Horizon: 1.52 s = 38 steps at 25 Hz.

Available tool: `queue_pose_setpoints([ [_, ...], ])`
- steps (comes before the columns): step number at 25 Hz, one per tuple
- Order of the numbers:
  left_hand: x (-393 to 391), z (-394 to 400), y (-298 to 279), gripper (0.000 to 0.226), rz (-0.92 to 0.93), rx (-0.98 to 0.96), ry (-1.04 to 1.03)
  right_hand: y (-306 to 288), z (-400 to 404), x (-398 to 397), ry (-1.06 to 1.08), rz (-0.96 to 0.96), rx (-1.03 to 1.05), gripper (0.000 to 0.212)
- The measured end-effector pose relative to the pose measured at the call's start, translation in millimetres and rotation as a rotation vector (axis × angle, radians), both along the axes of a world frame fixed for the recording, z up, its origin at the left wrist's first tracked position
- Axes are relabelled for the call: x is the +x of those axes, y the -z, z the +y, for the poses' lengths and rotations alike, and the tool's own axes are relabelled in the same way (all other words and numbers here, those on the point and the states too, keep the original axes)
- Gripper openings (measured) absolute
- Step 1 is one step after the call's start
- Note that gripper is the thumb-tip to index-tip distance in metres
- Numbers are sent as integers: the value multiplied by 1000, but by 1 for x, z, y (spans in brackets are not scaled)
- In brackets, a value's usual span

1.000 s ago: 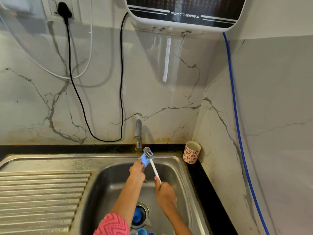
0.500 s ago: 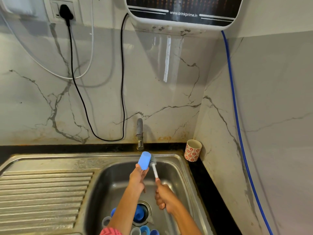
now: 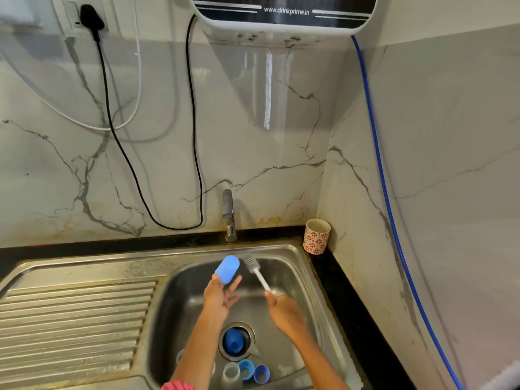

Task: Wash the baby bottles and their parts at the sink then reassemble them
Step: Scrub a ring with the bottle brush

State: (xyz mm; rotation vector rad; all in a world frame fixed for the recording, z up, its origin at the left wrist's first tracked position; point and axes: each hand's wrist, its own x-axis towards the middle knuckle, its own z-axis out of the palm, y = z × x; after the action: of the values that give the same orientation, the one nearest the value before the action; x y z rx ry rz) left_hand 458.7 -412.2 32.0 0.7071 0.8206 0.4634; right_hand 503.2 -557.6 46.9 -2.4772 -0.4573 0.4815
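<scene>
My left hand [image 3: 222, 296] holds a light blue bottle cap [image 3: 227, 269] at its fingertips over the steel sink basin [image 3: 183, 311], below the tap [image 3: 229, 215]. My right hand [image 3: 284, 312] grips the white handle of a bottle brush [image 3: 254, 270], whose grey bristle head stands just right of the cap, apart from it. A dark blue part [image 3: 233, 340] sits in the drain. Several small blue and clear bottle parts [image 3: 246, 371] lie at the basin's near edge, partly hidden by my left arm.
A ribbed steel draining board [image 3: 70, 319] lies left of the basin. A red-patterned cup [image 3: 316, 236] stands on the black counter in the right corner. Black and white cables and a blue hose [image 3: 377, 164] hang on the marble walls under a water purifier [image 3: 281, 12].
The brush head has come out of the cap and moved to its right. My left hand has turned the cap and my right hand has drawn back to the right.
</scene>
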Motion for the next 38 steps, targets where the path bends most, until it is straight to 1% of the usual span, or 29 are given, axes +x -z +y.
queue_pose_setpoints([
  [1,-2,2,-1,42,19,37,-8,1,-1,0,6,-16,22,55],
  [3,-6,5,-3,38,82,123,-34,-4,1,-5,-57,-29,50,54],
  [5,-10,1,-2,33,130,190,-41,-2,7,-16,-137,-38,-9,57],
  [7,-15,-4,2,29,174,273,-49,4,9,-23,-141,-88,-70,60],
  [10,-19,-6,6,9,216,366,-59,7,4,-20,-104,-145,-87,59],
  [11,-20,-4,8,11,229,383,-67,6,4,-21,-122,-148,-77,59],
  [13,-23,3,11,7,238,394,-79,9,6,-24,-181,-156,-89,58],
  [14,-24,9,13,9,241,402,-88,12,6,-26,-193,-154,-105,58],
  [16,-28,29,20,20,263,452,-97,18,-1,-22,-148,-134,-143,58],
  [18,-38,55,33,26,341,522,-80,25,-10,-13,-97,-99,-165,57],
  [20,-49,77,51,30,466,571,-18,30,-14,-8,-109,-70,-188,56],
  [22,-53,89,70,40,617,622,15,34,-7,-9,-153,-49,-219,54],
  [23,-51,91,75,39,692,650,39,37,-3,-9,-165,-40,-227,54],
  [25,-47,85,73,24,809,717,113,42,5,-7,-170,-27,-234,54],
  [26,-44,85,73,21,856,744,157,46,9,-3,-168,-16,-238,54],
  [29,-35,85,83,23,1004,824,304,64,13,2,-171,30,-271,57],
  [31,-28,91,94,25,1097,900,442,77,15,5,-178,63,-302,58],
  [34,-20,105,115,25,1176,988,647,93,13,10,-162,97,-348,62],
  [38,-12,120,140,26,1228,973,859,110,10,25,-111,123,-373,63],
])
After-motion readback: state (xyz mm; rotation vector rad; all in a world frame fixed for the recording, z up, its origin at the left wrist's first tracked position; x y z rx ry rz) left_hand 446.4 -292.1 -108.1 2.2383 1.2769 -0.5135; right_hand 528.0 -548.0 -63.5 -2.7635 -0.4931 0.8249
